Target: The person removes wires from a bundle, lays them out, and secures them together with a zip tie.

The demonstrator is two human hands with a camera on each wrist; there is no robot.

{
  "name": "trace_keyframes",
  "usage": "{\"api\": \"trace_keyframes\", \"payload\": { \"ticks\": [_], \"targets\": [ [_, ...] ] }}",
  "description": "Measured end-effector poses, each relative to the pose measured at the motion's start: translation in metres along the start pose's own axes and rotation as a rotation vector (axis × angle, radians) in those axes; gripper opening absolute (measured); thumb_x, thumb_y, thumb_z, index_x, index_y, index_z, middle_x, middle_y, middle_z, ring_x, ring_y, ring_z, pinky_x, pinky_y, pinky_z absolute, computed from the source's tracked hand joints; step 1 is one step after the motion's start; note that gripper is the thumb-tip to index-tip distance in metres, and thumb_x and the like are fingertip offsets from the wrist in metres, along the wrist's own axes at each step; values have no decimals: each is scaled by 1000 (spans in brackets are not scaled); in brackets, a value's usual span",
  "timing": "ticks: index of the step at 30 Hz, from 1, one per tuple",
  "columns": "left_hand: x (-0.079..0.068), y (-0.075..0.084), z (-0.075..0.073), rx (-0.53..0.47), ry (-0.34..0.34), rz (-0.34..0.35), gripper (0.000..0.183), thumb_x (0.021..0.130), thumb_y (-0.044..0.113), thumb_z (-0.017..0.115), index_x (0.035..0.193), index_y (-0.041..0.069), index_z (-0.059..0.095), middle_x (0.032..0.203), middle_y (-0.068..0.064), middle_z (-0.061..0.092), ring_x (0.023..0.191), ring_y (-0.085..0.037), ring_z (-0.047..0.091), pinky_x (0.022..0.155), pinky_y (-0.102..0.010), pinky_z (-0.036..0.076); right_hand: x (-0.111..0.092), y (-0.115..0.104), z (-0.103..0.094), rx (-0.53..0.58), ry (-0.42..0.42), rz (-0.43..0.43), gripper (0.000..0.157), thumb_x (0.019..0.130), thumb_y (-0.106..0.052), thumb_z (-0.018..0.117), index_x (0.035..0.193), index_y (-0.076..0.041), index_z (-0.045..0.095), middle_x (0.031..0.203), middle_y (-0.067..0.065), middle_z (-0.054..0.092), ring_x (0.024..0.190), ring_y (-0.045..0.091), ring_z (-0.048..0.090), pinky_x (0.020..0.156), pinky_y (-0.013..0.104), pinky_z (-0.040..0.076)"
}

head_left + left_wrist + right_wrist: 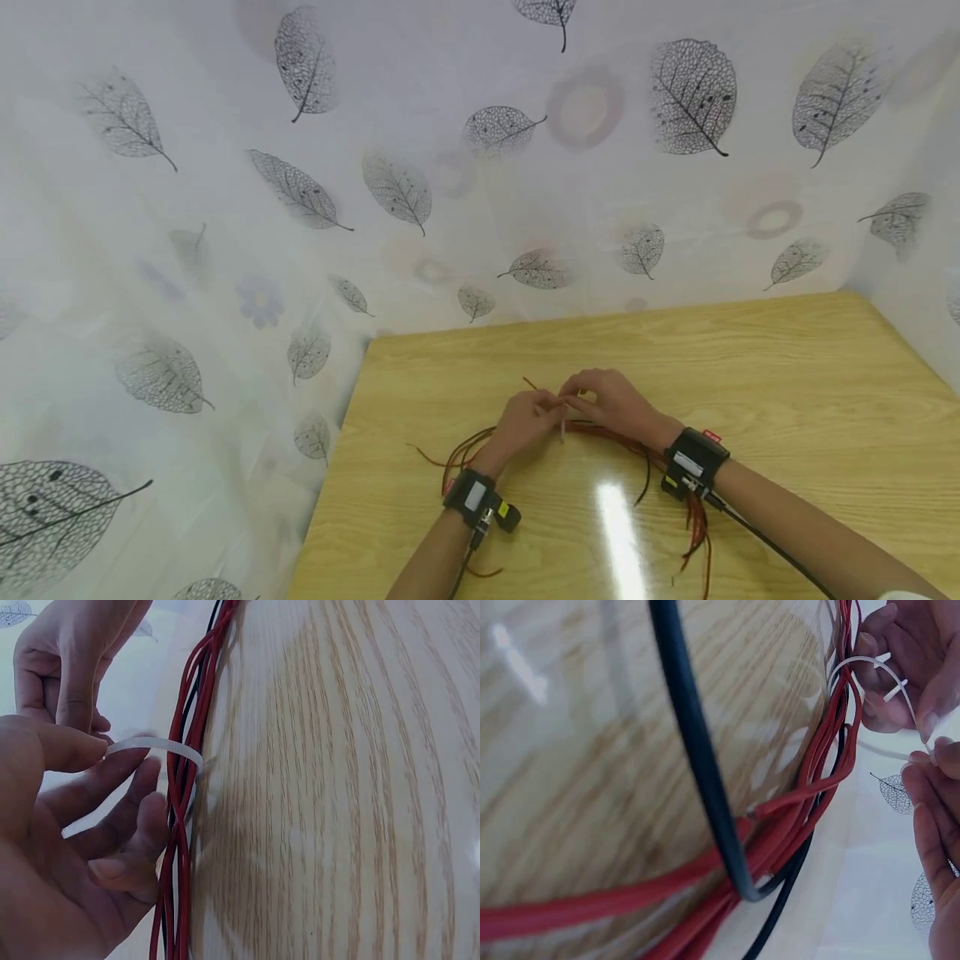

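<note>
A bundle of red and black wires [187, 697] lies along the wooden table, and a thin white cable tie [154, 742] loops around it. My left hand [521, 423] pinches the tie between thumb and forefinger, with its other fingers curving beside the wires in the left wrist view. Close against it, my right hand [611, 404] pinches the tie near its end, as the right wrist view shows. The tie arches loosely away from the wires toward both sets of fingertips. A short pale strip hangs below the hands in the head view.
Loose wire ends [697, 533] spread out at the right, under the right wrist, and others curve out at the left. Both wrists wear black camera bands with cables. A leaf-patterned curtain [450, 200] stands behind the table [787, 375] and along its sides.
</note>
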State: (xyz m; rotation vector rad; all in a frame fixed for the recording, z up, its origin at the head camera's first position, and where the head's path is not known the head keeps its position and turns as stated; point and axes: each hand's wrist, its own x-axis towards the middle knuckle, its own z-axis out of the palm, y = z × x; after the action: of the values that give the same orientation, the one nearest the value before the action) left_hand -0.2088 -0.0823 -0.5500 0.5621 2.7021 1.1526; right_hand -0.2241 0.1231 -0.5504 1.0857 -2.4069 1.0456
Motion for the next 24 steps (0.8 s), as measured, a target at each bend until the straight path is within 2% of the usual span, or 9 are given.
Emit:
{"api": "trace_keyframes", "payload": {
  "ticks": [2,4,7,11,15,18,21,24],
  "targets": [
    [1,0,0,-10,75,10,21,92,37,66,100,18,71,99,3,71,67,-7,62,56,-21,51,2,-1,-1,-36,13,-6,12,84,-15,77,95,-18,75,90,-9,73,82,7,67,68,34,58],
    [1,0,1,-41,126,24,23,88,33,71,103,16,68,98,1,69,62,-11,62,51,-22,51,5,-3,-2,-67,32,-21,13,82,-15,78,94,-19,76,94,-9,73,86,8,66,74,35,57],
    [3,-2,2,-84,159,64,28,86,29,75,109,16,67,102,1,69,64,-10,63,51,-19,50,9,-4,-3,-105,54,-53,11,79,-16,81,89,-19,77,99,-7,70,92,9,63,80,35,55],
    [5,-2,3,-137,175,93,25,85,28,76,107,17,72,103,4,72,62,-9,65,49,-15,48,15,-6,-1,-151,54,-97,9,75,-16,83,80,-15,76,99,-3,64,94,12,58,80,34,54],
    [7,-1,1,-170,192,72,18,84,28,77,99,18,77,92,4,75,57,-14,68,42,-13,43,16,-7,2,-201,53,-107,12,74,-15,83,79,-13,72,97,-1,64,92,14,58,80,35,53],
    [7,-1,0,-172,182,50,20,83,30,77,98,17,78,83,2,76,53,-16,67,40,-12,38,14,-7,4,-222,58,-111,14,75,-15,82,81,-13,70,97,0,65,93,15,58,81,35,53],
    [7,-3,0,-149,159,44,23,84,32,76,100,15,79,73,-3,75,44,-10,58,37,-11,31,13,-7,3,-229,66,-120,15,75,-16,82,83,-12,70,98,0,66,94,15,58,82,36,53],
    [7,-4,-1,-130,144,57,23,85,30,75,102,15,79,64,-7,73,36,-2,43,34,-12,24,13,-8,1,-228,77,-123,13,77,-15,81,84,-13,70,99,0,66,95,15,58,83,36,52]
  ]
}}
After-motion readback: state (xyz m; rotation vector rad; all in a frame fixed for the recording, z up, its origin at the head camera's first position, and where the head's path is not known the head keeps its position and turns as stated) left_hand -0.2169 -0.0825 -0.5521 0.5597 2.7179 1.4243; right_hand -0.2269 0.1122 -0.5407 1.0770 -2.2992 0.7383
